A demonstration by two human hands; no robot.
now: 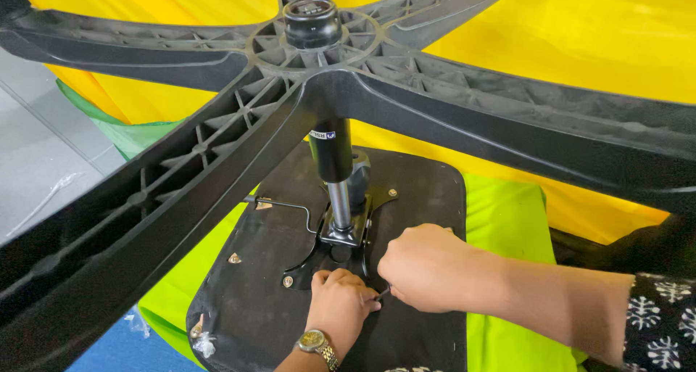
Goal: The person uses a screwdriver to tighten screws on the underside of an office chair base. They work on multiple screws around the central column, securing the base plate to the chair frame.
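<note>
Base and gas lift (330, 154) fitted; both hands (337, 307) (424, 267), fingers curled around a small tool (382, 294), working lower-centre mechanism plate (341, 245) bolts.

A yellow cloth (580, 38) fills the view from twelve to three o'clock. Green cloth (500, 220) lies below it, running to five o'clock. At nine o'clock is grey tiled floor (36, 147); at seven, a blue patch (123, 354). Light is bright and even.
</note>
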